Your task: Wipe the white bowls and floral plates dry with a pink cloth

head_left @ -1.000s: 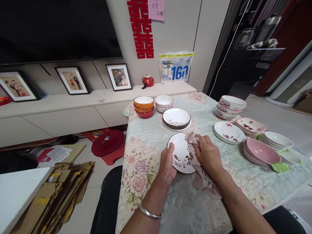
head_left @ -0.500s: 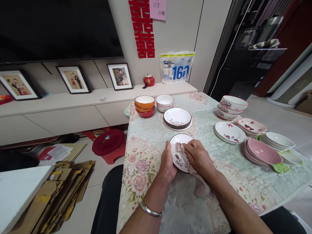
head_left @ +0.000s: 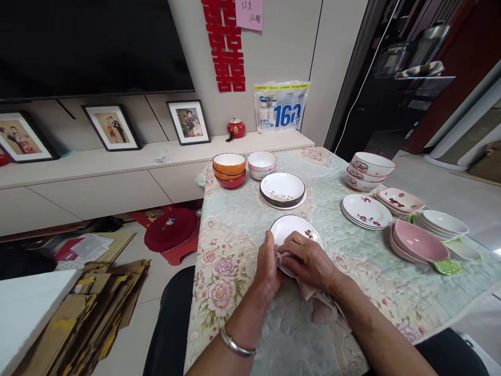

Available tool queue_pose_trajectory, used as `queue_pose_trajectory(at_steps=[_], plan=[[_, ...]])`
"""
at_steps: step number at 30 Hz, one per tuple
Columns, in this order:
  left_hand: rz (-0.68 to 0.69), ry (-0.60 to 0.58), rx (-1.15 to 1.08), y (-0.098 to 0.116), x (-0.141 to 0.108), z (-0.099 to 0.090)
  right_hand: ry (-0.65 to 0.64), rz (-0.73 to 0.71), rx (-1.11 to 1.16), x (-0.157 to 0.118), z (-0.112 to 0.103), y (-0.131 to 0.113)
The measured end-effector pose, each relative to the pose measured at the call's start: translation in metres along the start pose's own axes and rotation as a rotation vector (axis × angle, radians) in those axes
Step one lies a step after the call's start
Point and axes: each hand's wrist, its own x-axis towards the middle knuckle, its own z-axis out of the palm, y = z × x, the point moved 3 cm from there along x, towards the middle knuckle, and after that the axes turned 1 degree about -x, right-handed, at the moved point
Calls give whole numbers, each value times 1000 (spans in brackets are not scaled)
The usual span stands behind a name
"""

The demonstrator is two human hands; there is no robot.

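Observation:
A white plate [head_left: 291, 225] with a dark rim and a small brown flower pattern is tilted up over the near part of the table. My left hand [head_left: 268, 266] grips its left edge, thumb up along the rim. Bunched in the fingers of my right hand [head_left: 309, 260] is a pale pinkish cloth [head_left: 323, 309], pressed on the plate's lower left near my left hand. The cloth's loose end trails down onto the tablecloth. Just beyond stands a stack of similar dark-rimmed plates [head_left: 282, 187].
Orange and red bowls [head_left: 229, 166] and white bowls [head_left: 262, 163] stand at the table's far left. On the right are white patterned bowls [head_left: 370, 169], flowered plates [head_left: 366, 211], pink dishes [head_left: 420, 240] and small white dishes [head_left: 446, 223]. A red stool [head_left: 171, 232] and flattened cardboard [head_left: 74, 318] are at left.
My right hand has moved the cloth from the plate's middle to its lower left edge. The plate has turned, its flower pattern now at the upper right. The view has shifted slightly.

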Motion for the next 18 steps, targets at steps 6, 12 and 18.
queue_pose_trajectory(at_steps=[6,12,18], plan=[[-117,113,-31,0,-4,5,137,303,-248,-4,-9,30],[-104,73,20,2,-8,7,174,206,-158,-4,-9,19],[-57,58,19,4,-6,1,40,10,13,2,0,-11]])
